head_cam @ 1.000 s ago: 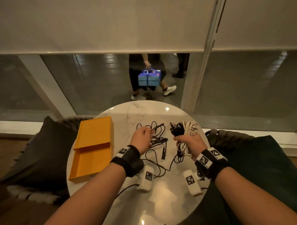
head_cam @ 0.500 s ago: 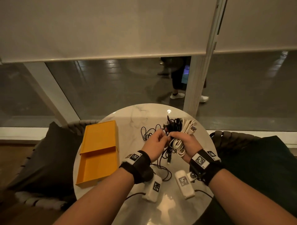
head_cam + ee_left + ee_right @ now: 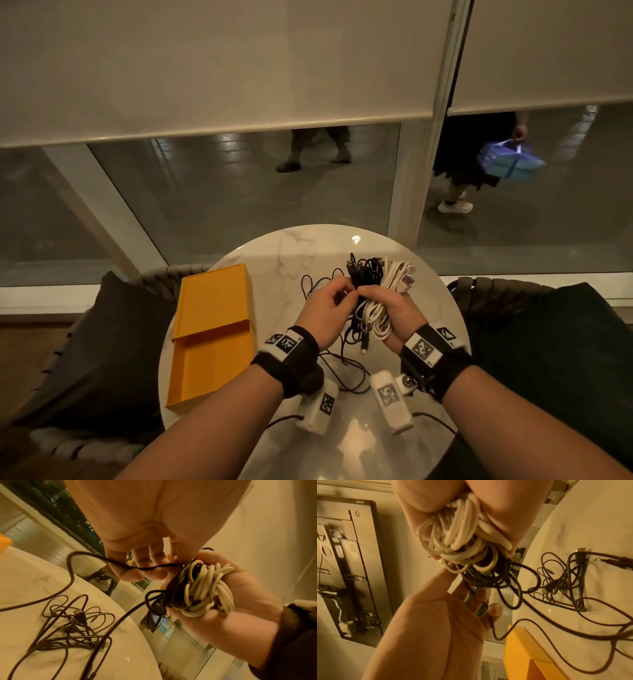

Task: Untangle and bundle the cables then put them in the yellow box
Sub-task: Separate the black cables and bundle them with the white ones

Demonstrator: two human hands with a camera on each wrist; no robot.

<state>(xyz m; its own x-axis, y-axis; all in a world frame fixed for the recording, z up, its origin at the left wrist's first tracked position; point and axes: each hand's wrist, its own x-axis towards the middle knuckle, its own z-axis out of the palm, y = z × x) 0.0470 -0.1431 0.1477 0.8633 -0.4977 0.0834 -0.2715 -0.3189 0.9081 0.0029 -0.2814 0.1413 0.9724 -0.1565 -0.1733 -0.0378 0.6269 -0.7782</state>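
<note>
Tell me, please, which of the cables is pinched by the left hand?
The thin black cable: the left hand pinches it beside the bundle gripped by the right hand, unlike the loose tangle on the table.

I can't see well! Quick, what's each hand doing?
Left hand: pinches a black cable.
Right hand: grips the coiled white and black cables.

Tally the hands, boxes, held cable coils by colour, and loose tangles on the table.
Hands: 2 (left hand, right hand)
Yellow box: 1
White cable coil: 1
Black cable coil: 1
Loose black tangle: 1
Total: 6
</note>
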